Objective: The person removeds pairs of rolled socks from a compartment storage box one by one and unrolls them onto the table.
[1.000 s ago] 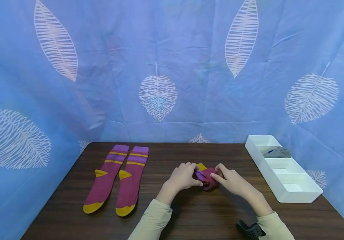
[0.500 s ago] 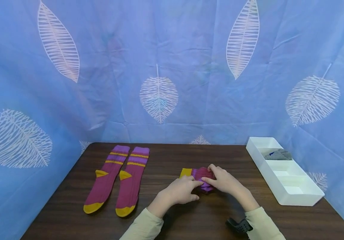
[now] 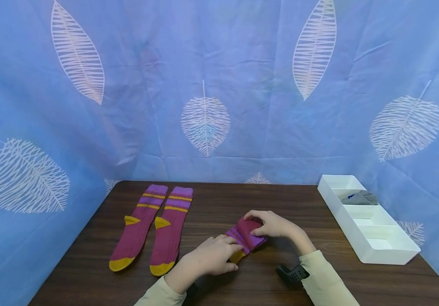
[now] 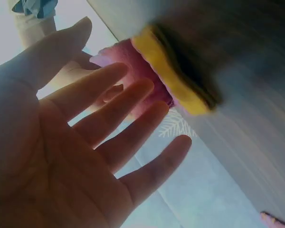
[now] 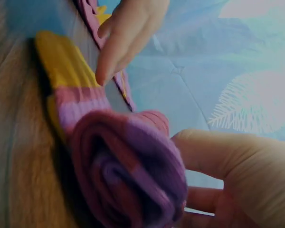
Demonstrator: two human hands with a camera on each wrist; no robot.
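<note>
While a pair of long maroon knit socks [image 3: 169, 244], purple-cuffed with yellow heels and toes, lies flat at the left of the head view, both hands are at lower centre over a dark wood-grain desk [image 3: 211, 204]. Between them: a rolled bundle of maroon, purple and yellow sock knit [image 3: 245, 233]. Right hand [image 3: 274, 224] grips its maroon part, thumb and fingers curled on it. Left hand [image 3: 213, 256] over the yellow end, fingers extended; contact unclear. Long white four-compartment tray [image 3: 342, 225] at right of frame; crumpled grey cloth item [image 3: 361, 198] in the second compartment from the far end. Black perforated strap [image 3: 293, 274] near the right wrist. Blue fabric backdrop [image 3: 250, 127] with white leaf prints behind.

Left wrist view: palm fills the lower left, fingers straight and spread, grip holding nothing. Bundle at upper centre, yellow band to the right of its maroon part.

Right wrist view: bundle's coiled end large at lower centre, maroon and purple spiral; right grip holds it from the right. Yellow end at upper left, left fingertips just beside it.
</note>
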